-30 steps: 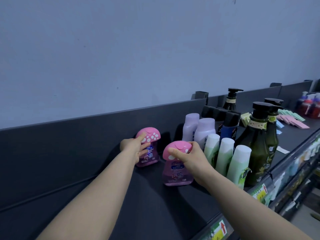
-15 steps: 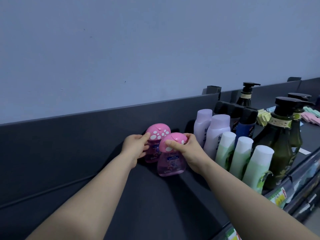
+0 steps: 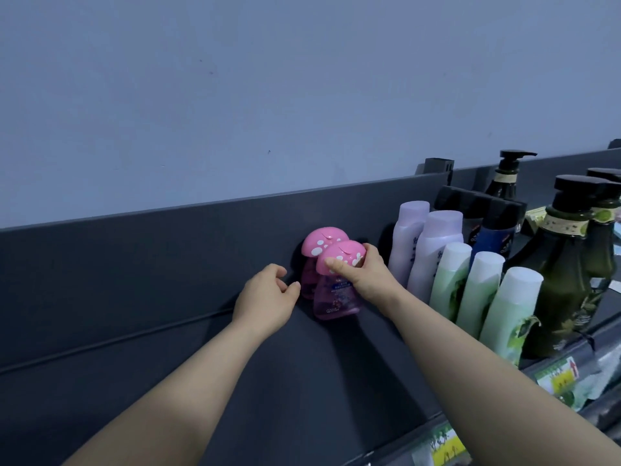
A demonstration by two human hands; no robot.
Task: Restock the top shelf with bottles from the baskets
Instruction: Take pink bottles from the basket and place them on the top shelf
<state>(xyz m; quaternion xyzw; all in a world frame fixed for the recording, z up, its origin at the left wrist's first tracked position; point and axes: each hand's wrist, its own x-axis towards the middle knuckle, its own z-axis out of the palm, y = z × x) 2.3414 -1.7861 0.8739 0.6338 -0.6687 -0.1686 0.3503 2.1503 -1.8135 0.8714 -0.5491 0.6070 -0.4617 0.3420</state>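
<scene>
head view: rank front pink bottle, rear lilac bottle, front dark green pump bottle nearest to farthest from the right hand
1. front pink bottle: in the right hand, whose grip is on its cap.
2. rear lilac bottle: just right of the hand.
3. front dark green pump bottle: far right.

One head-worn camera looks down, close over the top shelf point(image 3: 302, 381).

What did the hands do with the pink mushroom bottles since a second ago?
The left hand let go of the rear pink bottle and drew back. The right hand, still gripping the front pink bottle by its cap, slid it back close to the rear one. The other bottles stayed put.
</scene>
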